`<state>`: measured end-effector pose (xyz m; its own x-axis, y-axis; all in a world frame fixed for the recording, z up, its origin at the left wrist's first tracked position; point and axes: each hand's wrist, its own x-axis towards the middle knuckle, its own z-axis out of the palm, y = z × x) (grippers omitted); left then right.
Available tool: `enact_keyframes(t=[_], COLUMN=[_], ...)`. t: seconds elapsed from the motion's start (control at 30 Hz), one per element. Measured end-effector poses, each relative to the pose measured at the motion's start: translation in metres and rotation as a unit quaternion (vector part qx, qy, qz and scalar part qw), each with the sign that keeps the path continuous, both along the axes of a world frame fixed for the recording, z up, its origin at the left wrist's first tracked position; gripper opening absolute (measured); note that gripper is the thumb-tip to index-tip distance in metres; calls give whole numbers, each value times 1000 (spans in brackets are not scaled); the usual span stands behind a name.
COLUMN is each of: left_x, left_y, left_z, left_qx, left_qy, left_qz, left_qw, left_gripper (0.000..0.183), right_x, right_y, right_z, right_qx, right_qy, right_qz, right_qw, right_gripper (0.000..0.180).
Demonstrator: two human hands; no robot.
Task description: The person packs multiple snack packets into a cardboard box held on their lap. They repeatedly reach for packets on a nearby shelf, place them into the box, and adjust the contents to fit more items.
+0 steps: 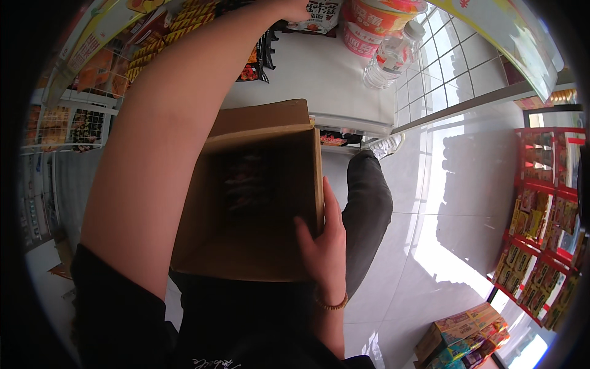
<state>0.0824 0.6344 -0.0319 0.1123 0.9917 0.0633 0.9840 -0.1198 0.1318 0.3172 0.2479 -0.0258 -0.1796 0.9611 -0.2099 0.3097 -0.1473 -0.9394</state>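
Observation:
A deep cardboard box (262, 258) stands open-topped against my lap, tilted so that I look down into it. Several packets (246, 180) lie dim and blurred at its bottom. My right hand (327, 244) grips the box's right wall, the thumb inside and the fingers outside. My left arm stretches over the box to the shelf (322, 74). At the picture's top edge my left hand (295, 10) is at a white snack bag (320, 20) with dark printing. Its fingers are partly cut off, so its hold is unclear.
Black snack bags (258, 60) and yellow-striped packets (191, 23) fill the shelf's left. Instant noodle tubs (378, 18) and a clear plastic bottle (392, 57) stand right, beside a wire grid (442, 60). A red display rack (534, 230) and colourful cartons (465, 332) are farther right.

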Motion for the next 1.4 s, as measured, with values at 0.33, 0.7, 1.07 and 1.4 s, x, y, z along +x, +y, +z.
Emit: enact_keyframes(t=[0.33,0.7,1.07,1.4], left_x=[0,5,0,-32], left_y=[12,9,-47,-207], left_z=[-4,-3,34,109], left_qx=[11,39,152,292], left_qy=[3,-20,-85,-223], left_qz=[-14,-24,-40,-123], left_qw=[1000,999,984,922], left_gripper=[36,22,11,10], right_x=[-1,-4,-4,-2], right_y=[1,5,2,4], right_z=[1,3,5,-2], right_qx=[17,-1,8,39], right_qy=[-19,-24,-29,-50], right_qz=[3,-7,-21,-31], right_qw=[1000,1000,999,998], right_gripper=[76,75,72,67])
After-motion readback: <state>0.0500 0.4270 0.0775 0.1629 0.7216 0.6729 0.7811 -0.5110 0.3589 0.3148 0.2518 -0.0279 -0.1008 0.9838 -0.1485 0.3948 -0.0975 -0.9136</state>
